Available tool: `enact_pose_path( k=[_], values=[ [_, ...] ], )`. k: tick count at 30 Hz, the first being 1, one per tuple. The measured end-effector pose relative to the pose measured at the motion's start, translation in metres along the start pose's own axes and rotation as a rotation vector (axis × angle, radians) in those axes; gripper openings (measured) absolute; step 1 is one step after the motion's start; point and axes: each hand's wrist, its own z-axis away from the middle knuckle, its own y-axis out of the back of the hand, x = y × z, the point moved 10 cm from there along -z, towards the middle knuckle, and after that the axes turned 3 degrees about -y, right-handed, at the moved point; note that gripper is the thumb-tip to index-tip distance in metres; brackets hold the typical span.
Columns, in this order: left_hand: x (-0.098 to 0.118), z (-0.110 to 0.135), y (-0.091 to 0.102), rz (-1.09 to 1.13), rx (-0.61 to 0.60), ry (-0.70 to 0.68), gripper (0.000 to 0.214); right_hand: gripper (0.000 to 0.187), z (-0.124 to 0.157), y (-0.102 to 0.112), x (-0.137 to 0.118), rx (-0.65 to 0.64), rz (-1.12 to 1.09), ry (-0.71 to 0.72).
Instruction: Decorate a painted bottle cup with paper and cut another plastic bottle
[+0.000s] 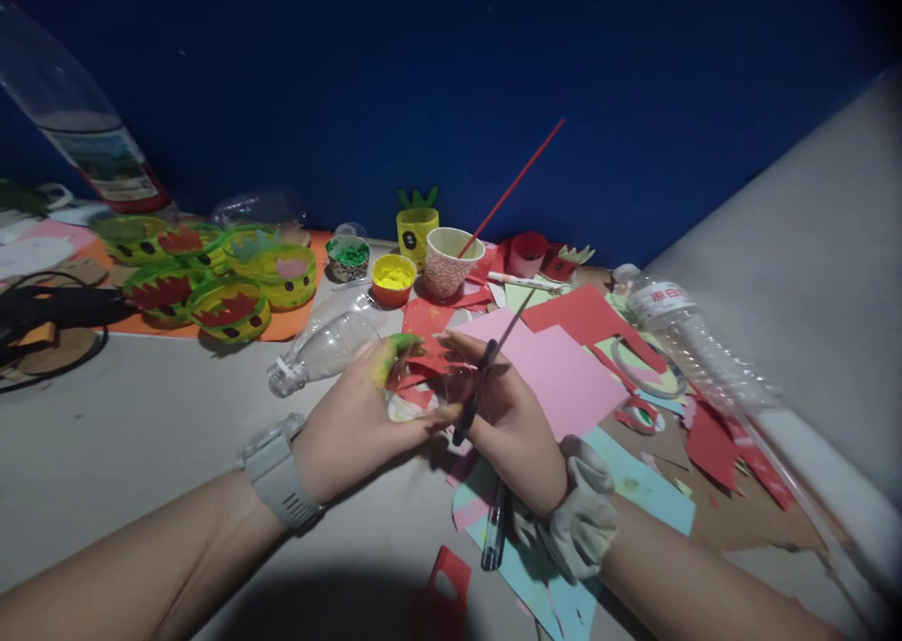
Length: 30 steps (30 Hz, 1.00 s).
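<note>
My left hand (359, 420), stained green and yellow near the index finger, curls around a clear, round piece of plastic (415, 392) that looks like a cut bottle section. Red shows in or through it; which, I cannot tell. My right hand (518, 425) touches the other side of this piece. Black-handled scissors (485, 368) are held in my right hand, with the blade pointing up and to the right. Left of the hands lies a clear plastic bottle part (331, 345) with its neck toward me. Under my right wrist lies a pen (494, 533).
Several painted green-yellow plastic cups (229, 312) stand on orange paper (296, 317) at left. Behind the hands are a yellow paint cup (393, 279), green paint cup (349, 257) and patterned paper cup (451, 265) holding a red stick. Pink paper (578, 368) and a bottle (697, 340) lie right.
</note>
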Motion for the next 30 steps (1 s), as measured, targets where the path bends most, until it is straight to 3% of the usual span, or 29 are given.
enact_pose_path(
  k=[3,7,11,20,24,30],
  values=[
    [0.003,0.001,-0.003,0.031,-0.023,0.006,0.043,0.043,0.0,0.007,0.0,0.066,-0.044,-0.002],
    [0.002,0.002,0.011,0.039,0.117,0.005,0.049,0.039,-0.003,0.013,0.016,0.111,-0.142,-0.109],
    [0.006,0.002,0.027,-0.067,0.239,-0.08,0.059,0.046,-0.007,0.006,0.022,-0.009,-0.22,-0.192],
    [0.015,0.0,0.035,-0.104,0.277,-0.156,0.064,0.046,-0.001,-0.023,0.013,-0.499,0.096,-0.393],
    [0.018,0.002,0.036,-0.143,0.285,-0.167,0.067,0.049,0.002,-0.024,0.016,-0.542,0.136,-0.413],
    [0.01,0.005,0.036,-0.089,0.291,-0.142,0.061,0.05,-0.002,-0.024,0.011,-0.548,0.2,-0.308]
  ],
)
